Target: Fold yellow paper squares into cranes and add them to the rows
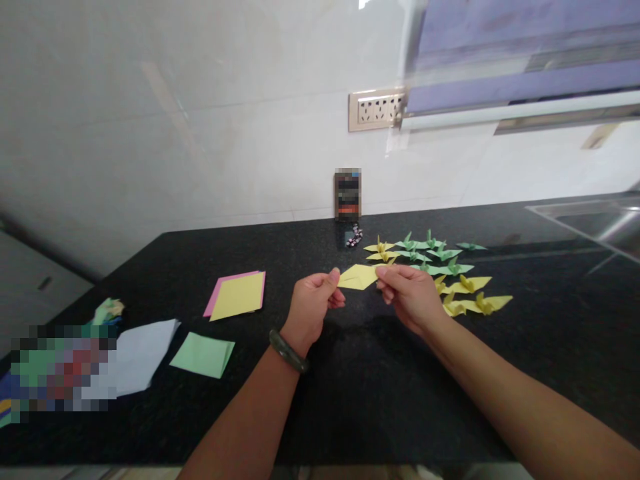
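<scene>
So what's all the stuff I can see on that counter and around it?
folded yellow paper: one, yellow, held above the counter between both hands
paper cranes: a cluster, green ones behind and yellow ones in front, right of the hands
paper stack: yellow sheet on pink, left of the hands
green sheet: one, pale green, near left
white sheet: one, creased, far left
crumpled paper: one, greenish, far left
beaded item: one, dark and pale, by the wall
counter: one, black speckled
wall socket: one strip, beige, on the wall
sink: one, steel, far right
bangle: one, dark green, left wrist
left hand: pinching the paper's left end
right hand: pinching its right end
</scene>
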### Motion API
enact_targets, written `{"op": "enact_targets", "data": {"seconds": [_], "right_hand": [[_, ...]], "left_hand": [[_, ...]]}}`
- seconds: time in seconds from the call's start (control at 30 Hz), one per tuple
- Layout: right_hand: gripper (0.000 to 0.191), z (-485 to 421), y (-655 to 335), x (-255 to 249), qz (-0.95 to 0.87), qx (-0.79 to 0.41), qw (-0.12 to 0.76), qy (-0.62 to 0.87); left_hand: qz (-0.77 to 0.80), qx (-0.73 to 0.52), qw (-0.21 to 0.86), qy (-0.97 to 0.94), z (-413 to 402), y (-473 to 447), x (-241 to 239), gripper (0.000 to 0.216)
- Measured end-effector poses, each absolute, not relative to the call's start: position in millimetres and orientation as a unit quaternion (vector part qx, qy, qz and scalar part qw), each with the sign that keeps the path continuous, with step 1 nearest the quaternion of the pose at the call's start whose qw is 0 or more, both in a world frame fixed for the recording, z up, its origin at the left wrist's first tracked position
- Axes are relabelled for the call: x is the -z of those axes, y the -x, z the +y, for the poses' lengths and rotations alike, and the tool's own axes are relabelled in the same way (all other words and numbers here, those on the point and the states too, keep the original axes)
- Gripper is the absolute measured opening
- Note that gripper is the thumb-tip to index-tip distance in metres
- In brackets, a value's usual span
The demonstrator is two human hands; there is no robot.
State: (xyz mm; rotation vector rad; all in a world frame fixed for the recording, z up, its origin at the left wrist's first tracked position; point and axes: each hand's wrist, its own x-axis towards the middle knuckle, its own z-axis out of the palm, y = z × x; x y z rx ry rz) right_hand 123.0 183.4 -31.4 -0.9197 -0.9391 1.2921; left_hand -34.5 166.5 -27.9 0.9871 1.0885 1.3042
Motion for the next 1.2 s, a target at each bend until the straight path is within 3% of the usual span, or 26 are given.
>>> {"op": "enact_targets", "data": {"seconds": [0.13,0.23,0.37,0.5,0.6,0.87,1.2], "right_hand": [[0.018,178,-117,31,-0.352,-0.583,0.621,0.387],[0.020,175,-114,35,-0.388,-0.572,0.602,0.400],[0.019,175,-116,43,-0.522,-0.451,0.564,0.455],[0.017,177,-124,41,-0.659,-0.258,0.563,0.427],[0.014,178,-127,38,-0.727,-0.184,0.537,0.386],[0.007,177,-125,40,-0.746,-0.151,0.515,0.396],[0.004,174,-125,41,-0.746,-0.133,0.511,0.406]], "left_hand": [[0.333,-0.571,0.679,-0.319,164,28,32,0.046],[0.330,-0.513,0.722,-0.326,161,23,33,0.036],[0.394,-0.534,0.685,-0.301,162,23,32,0.020],[0.438,-0.531,0.632,-0.357,162,23,30,0.022],[0.458,-0.501,0.606,-0.414,160,22,29,0.024],[0.428,-0.501,0.630,-0.411,159,23,30,0.027],[0.479,-0.527,0.514,-0.477,159,19,31,0.022]]}}
